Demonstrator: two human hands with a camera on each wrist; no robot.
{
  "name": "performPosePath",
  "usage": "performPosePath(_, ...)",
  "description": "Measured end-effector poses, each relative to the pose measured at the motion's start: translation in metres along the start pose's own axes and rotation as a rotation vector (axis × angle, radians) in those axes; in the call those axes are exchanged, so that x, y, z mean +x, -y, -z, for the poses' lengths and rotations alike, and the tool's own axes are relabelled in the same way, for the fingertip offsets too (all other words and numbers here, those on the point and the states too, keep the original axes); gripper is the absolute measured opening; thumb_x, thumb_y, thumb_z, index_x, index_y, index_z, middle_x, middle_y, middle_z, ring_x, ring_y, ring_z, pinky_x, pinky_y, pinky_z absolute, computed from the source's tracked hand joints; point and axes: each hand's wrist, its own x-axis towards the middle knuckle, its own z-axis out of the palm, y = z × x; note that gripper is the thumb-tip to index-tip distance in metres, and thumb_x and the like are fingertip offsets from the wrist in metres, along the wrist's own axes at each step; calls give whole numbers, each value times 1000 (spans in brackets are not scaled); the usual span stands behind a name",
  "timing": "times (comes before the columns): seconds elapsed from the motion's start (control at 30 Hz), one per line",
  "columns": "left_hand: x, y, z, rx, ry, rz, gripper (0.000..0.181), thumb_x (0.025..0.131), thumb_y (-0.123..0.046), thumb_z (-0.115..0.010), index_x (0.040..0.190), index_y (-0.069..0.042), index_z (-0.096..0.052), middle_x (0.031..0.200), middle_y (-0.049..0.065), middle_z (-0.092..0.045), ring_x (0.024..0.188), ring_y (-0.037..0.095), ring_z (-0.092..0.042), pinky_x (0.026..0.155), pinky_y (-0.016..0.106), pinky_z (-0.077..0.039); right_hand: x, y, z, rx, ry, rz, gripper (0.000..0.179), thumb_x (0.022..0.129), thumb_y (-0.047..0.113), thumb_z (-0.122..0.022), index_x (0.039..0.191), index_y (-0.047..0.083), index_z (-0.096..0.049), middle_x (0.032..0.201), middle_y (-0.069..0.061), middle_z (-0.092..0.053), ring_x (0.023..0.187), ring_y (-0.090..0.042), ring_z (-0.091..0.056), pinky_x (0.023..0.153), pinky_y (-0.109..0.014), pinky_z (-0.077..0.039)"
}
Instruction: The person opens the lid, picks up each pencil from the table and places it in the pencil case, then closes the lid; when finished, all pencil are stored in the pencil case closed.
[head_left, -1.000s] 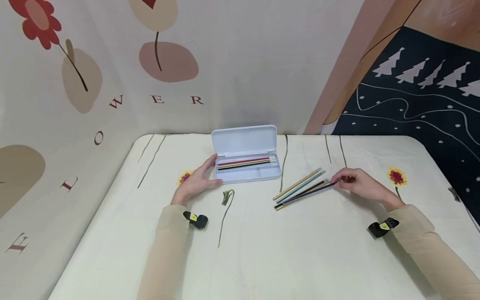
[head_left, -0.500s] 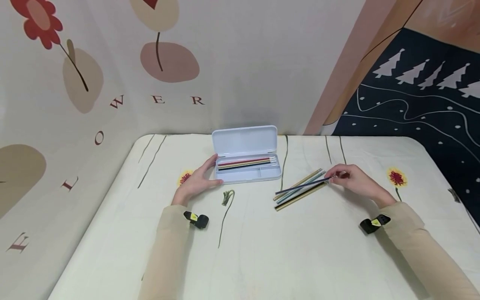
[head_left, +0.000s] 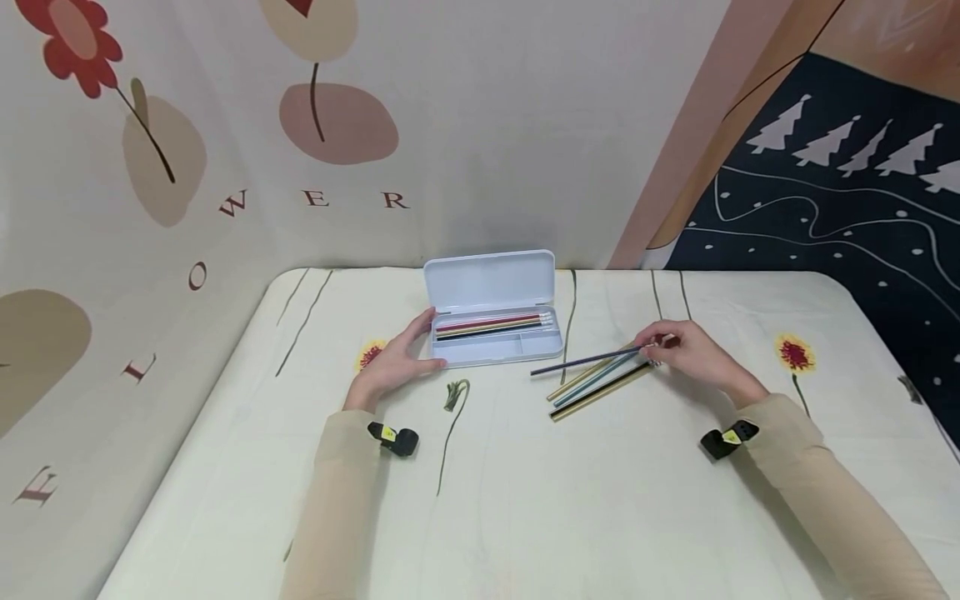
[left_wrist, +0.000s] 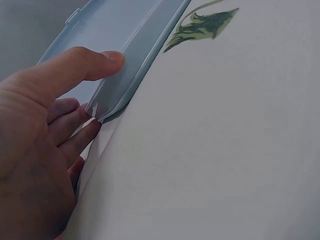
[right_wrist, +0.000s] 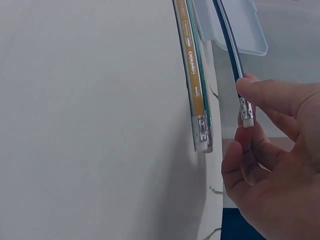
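A pale blue pencil case [head_left: 480, 350] stands with its lid up at the back of the table, several pencils [head_left: 491, 327] lying in its long compartment. My left hand [head_left: 393, 367] holds the case by its left end. In the left wrist view, the thumb [left_wrist: 102, 65] lies over the case's edge and fingers touch its corner from outside. My right hand [head_left: 697, 358] pinches a dark blue pencil [head_left: 581, 362] near its eraser end, raised over the loose pencils. In the right wrist view, the white eraser [right_wrist: 248, 122] shows below the thumb.
Several loose pencils, among them a gold-and-black one [head_left: 600, 392], lie fanned on the cloth right of the case. A flower-print cloth [head_left: 525, 500] covers the table. A printed fabric wall [head_left: 480, 167] rises directly behind the case.
My right hand has lifted the dark blue pencil off the loose pencils and carried it leftward, its far end swinging toward the case. The left hand keeps its place on the case.
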Motion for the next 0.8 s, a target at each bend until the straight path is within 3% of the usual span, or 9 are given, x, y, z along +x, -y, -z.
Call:
performPosePath(0.53,0,0,0,-22,7,-4,93,83,-16,-76,156,-15,-17,156,10,-27,144,26,-17,115,49,-14,20,6,-13,-9,-77,38,14,90,-1,-64,102,-3,-71,102,-15,-66,85,-19,-49,69,-22,-44)
performPosePath(0.67,0,0,1,-23,5,-19,92,84,-15,-76,156,-14,-18,156,10,-28,144,25,-18,115,47,-15,23,9,-15,10,-70,-1,15,91,3,-64,104,1,-71,101,-13,-64,78,-19,-50,59,-22,-43)
performPosePath(0.8,0,0,1,-18,5,-21,93,84,-16,-76,156,-14,-18,156,10,-28,144,25,-18,115,47,-15,27,11,-18,23,-63,7,16,91,4,-64,106,1,-70,101,-13,-64,79,-18,-49,62,-23,-43)
